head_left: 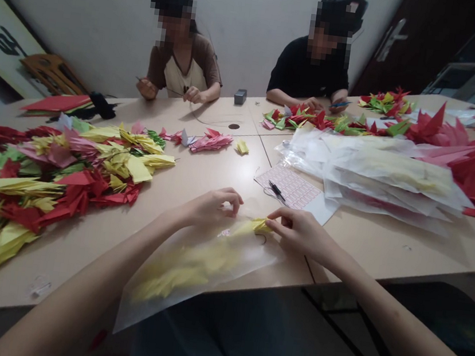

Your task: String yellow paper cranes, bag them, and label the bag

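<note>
Many folded papers (79,161), stacked pouches (377,172) around; printed sheet (299,190) beyond right grip (300,232) pinching yellow paper (259,225); left grip (210,208) curled, hold unclear.

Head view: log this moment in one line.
Right hand: pinching yellow folded paper at translucent bag | left hand: near bag, contact unclear | bag: yellow contents showing through

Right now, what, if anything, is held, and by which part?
Right fingers pinch yellow folded paper by its exposed end; for the left hand, I cannot tell.

Right hand (292,230) pinches yellow folded paper (259,225) at mouth of translucent bag (205,261); left hand (218,205) near mouth. Label sheet (303,192) beyond. Two people (186,68) across table (367,246).
</note>
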`<action>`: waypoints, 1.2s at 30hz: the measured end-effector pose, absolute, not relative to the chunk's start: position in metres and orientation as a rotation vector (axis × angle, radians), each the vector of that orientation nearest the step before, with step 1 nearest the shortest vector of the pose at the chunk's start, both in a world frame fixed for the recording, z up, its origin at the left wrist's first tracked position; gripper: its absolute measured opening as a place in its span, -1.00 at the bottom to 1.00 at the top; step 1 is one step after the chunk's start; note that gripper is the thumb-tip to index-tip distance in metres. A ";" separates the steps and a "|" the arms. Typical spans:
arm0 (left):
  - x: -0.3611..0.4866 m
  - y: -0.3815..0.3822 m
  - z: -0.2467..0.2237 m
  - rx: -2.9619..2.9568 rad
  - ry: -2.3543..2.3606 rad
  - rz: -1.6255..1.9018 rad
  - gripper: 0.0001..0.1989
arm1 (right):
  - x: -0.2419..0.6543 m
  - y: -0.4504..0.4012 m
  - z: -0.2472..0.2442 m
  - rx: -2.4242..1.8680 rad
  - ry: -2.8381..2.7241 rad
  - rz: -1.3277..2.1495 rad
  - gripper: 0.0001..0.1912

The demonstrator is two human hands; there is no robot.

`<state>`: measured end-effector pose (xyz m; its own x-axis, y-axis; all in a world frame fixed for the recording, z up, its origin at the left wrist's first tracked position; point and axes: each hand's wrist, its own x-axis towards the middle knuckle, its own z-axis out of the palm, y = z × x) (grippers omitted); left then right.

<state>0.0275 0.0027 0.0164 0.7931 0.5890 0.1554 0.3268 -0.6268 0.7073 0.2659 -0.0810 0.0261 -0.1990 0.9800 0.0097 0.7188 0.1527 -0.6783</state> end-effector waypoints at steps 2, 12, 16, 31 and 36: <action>0.029 0.002 0.014 2.301 0.670 0.513 -0.94 | 0.258 -0.082 0.027 -1.572 -2.025 0.815 -0.73; -0.004 -0.037 0.044 2.492 1.120 0.544 -0.68 | 0.249 -0.077 0.026 -1.316 -2.333 0.777 -0.69; -0.048 -0.088 0.045 2.600 1.465 0.380 -0.65 | 0.252 -0.073 0.021 -1.421 -2.276 0.789 -0.83; -0.062 -0.130 0.014 2.493 1.504 0.345 -0.53 | 0.219 -0.051 0.018 -0.988 -2.488 0.640 -0.76; -0.064 -0.129 0.014 2.472 1.438 0.319 -0.54 | 0.216 -0.053 0.018 -0.985 -2.411 0.646 -0.79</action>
<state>-0.0637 -0.1287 0.0142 0.4852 0.8726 0.0568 0.8146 -0.4747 0.3333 0.2159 -0.0535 0.0182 -0.6413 0.7321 0.2297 0.5191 0.6344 -0.5727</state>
